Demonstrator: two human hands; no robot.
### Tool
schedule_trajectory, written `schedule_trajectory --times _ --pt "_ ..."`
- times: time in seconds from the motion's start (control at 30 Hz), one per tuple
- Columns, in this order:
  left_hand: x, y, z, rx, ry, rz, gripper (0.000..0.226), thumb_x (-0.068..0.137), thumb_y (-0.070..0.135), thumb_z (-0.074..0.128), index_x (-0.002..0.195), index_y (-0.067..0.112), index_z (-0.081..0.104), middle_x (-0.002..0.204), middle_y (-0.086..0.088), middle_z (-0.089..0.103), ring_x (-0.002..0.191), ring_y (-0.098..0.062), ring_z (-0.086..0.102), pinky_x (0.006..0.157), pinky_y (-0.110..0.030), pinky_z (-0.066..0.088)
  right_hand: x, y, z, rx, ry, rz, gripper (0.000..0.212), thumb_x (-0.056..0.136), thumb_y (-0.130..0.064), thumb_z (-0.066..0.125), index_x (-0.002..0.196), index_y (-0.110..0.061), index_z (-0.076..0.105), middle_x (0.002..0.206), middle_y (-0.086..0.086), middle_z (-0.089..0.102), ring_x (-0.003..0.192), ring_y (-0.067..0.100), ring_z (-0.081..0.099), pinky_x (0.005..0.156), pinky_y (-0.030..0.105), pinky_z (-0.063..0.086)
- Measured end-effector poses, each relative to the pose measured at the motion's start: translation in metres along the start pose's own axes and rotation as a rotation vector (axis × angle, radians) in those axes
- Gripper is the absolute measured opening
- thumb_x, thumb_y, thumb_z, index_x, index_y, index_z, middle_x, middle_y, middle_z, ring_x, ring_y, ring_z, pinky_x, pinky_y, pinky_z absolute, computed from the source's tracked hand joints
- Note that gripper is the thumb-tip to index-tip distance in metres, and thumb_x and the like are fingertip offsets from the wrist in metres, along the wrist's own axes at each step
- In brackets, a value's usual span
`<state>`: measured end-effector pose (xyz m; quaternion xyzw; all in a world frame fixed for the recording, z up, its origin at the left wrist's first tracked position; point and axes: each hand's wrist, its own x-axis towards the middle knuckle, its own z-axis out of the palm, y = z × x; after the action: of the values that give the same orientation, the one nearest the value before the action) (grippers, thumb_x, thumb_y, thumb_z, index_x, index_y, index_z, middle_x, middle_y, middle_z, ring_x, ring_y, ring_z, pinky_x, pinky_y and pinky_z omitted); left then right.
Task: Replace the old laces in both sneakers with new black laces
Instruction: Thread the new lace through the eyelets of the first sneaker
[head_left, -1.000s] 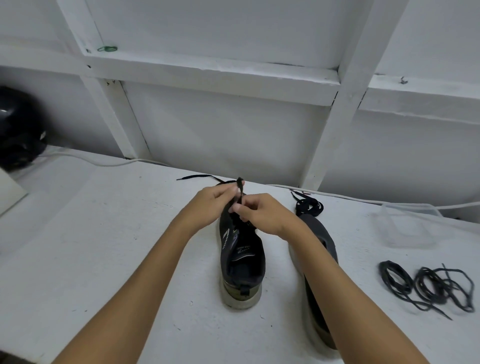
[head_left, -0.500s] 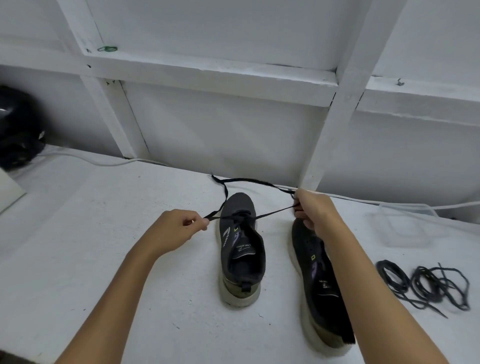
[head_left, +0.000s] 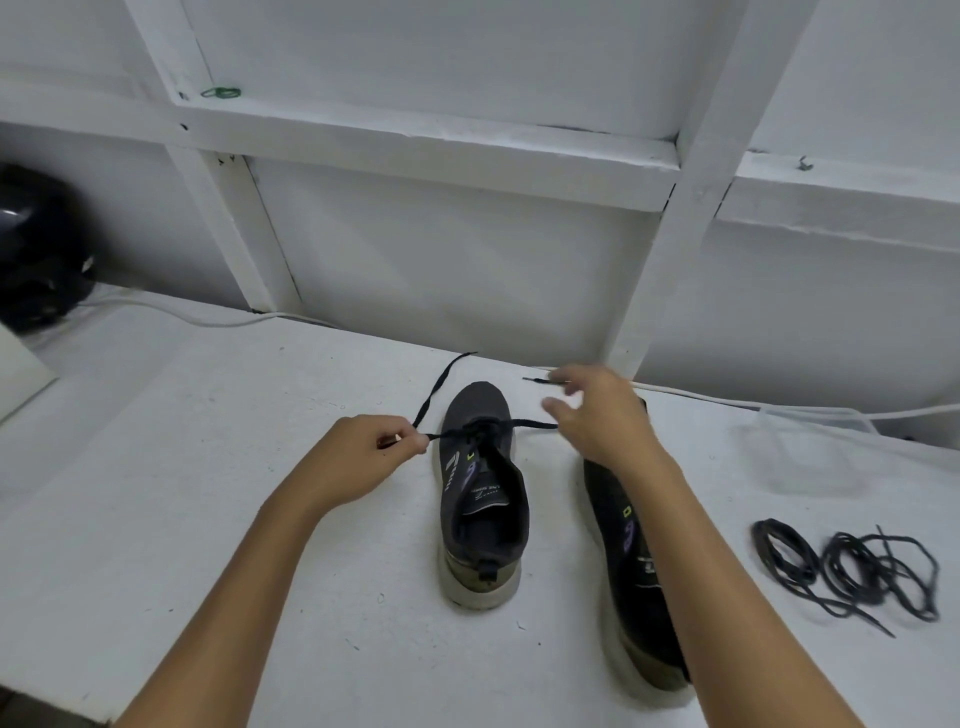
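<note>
Two dark grey sneakers stand toe-away on the white table. The left sneaker (head_left: 483, 499) has a black lace (head_left: 435, 394) threaded through its lowest eyelets, one end running out to each side. My left hand (head_left: 358, 457) pinches the left end just beside the shoe, and that end's tip trails toward the wall. My right hand (head_left: 602, 421) hovers over the toe of the right sneaker (head_left: 639, 587), fingers spread and loose. The lace's right end runs slack up to its thumb, not gripped. My right forearm covers part of the right sneaker.
A tangle of loose black laces (head_left: 852, 566) lies at the right. A clear plastic container (head_left: 810, 447) sits behind it. A white cable (head_left: 182, 317) runs along the wall. A black helmet-like object (head_left: 31, 249) sits at the far left.
My hands moved apart from the shoe's tongue, drawing the lace out sideways. My right hand has since let its end go and opened. My left hand keeps its pinch.
</note>
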<state>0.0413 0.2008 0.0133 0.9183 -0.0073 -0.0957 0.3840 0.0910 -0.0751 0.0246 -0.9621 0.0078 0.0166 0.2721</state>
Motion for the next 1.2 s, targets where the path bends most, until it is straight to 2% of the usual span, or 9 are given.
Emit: schedule_trajectory --times 0.13,0.2,0.33,0.47,0.53,0.67,0.83,0.93,1.2 --pt "0.001 0.021 -0.006 -0.093 0.002 0.103 0.019 0.094 0.045 0.061 0.087 0.034 0.073 0.082 -0.009 0.066 0.073 -0.025 0.056 0.069 -0.032 0.044 -0.001 -0.042 0.019 0.083 -0.324 -0.352 0.045 0.089 -0.032 0.075 0.133 -0.037 0.064 0.129 -0.014 0.061 0.091 -0.001 0.057 0.091 0.027 0.045" --pt "0.000 0.027 -0.010 -0.109 0.009 0.139 0.018 0.095 0.043 0.061 0.087 0.034 0.074 0.080 -0.006 0.067 0.075 -0.022 0.059 0.070 -0.033 0.047 0.000 -0.054 0.027 0.093 -0.400 -0.419 0.024 0.090 -0.031 0.073 0.114 -0.035 0.074 0.108 -0.015 0.067 0.081 -0.004 0.055 0.082 0.026 0.044" --pt "-0.003 0.025 -0.023 -0.052 -0.002 0.079 0.022 0.098 0.042 0.057 0.086 0.035 0.074 0.068 0.009 0.061 0.056 -0.001 0.049 0.057 -0.018 0.038 0.015 -0.050 0.030 0.122 -0.154 -0.253 0.014 0.094 -0.026 0.062 0.091 -0.026 0.076 0.075 -0.007 0.066 0.078 0.020 0.061 0.074 0.035 0.053" --pt "-0.008 0.001 -0.031 0.060 -0.057 -0.037 0.023 0.100 0.041 0.053 0.089 0.037 0.072 0.074 0.010 0.065 0.063 -0.005 0.052 0.062 -0.023 0.041 0.033 -0.021 0.018 0.157 0.075 0.088 0.018 0.093 -0.019 0.060 0.078 -0.017 0.069 0.082 0.010 0.071 0.078 0.033 0.060 0.068 0.031 0.046" --pt "-0.011 -0.008 -0.030 0.078 -0.065 -0.068 0.022 0.101 0.038 0.052 0.090 0.037 0.071 0.077 0.009 0.066 0.063 -0.003 0.054 0.061 -0.022 0.040 0.035 -0.007 0.013 -0.009 0.011 0.159 0.014 0.093 -0.019 0.061 0.093 -0.015 0.074 0.099 0.013 0.073 0.085 0.034 0.061 0.069 0.031 0.045" --pt "-0.008 -0.005 -0.020 0.042 -0.020 -0.036 0.021 0.101 0.036 0.053 0.090 0.035 0.071 0.073 0.009 0.062 0.050 0.000 0.046 0.053 -0.018 0.035 0.018 -0.016 0.013 -0.133 -0.216 -0.104 0.064 0.089 -0.030 0.075 0.148 -0.030 0.050 0.148 -0.005 0.053 0.131 0.020 0.053 0.103 0.033 0.043" --pt "0.001 0.021 -0.009 0.015 -0.045 0.063 0.019 0.099 0.038 0.055 0.091 0.036 0.072 0.070 0.009 0.063 0.054 0.002 0.049 0.054 -0.014 0.035 0.005 -0.050 0.031 0.087 -0.336 -0.387 0.020 0.092 -0.029 0.072 0.111 -0.032 0.076 0.092 -0.018 0.069 0.074 -0.001 0.056 0.075 0.028 0.050" --pt "0.002 0.022 -0.009 0.018 -0.038 0.064 0.019 0.099 0.037 0.056 0.091 0.034 0.073 0.069 0.012 0.063 0.055 0.004 0.050 0.051 -0.011 0.033 0.010 -0.051 0.030 0.110 -0.254 -0.318 0.012 0.095 -0.028 0.067 0.099 -0.030 0.079 0.073 -0.014 0.065 0.069 0.010 0.058 0.073 0.032 0.053" --pt "-0.008 -0.014 -0.003 0.065 -0.196 -0.115 0.022 0.102 0.031 0.053 0.095 0.034 0.074 0.087 0.023 0.072 0.071 0.003 0.057 0.068 -0.020 0.044 0.026 -0.018 0.022 0.090 0.020 0.041 0.020 0.096 -0.020 0.059 0.099 -0.025 0.079 0.071 -0.002 0.065 0.070 0.022 0.057 0.055 0.026 0.035"
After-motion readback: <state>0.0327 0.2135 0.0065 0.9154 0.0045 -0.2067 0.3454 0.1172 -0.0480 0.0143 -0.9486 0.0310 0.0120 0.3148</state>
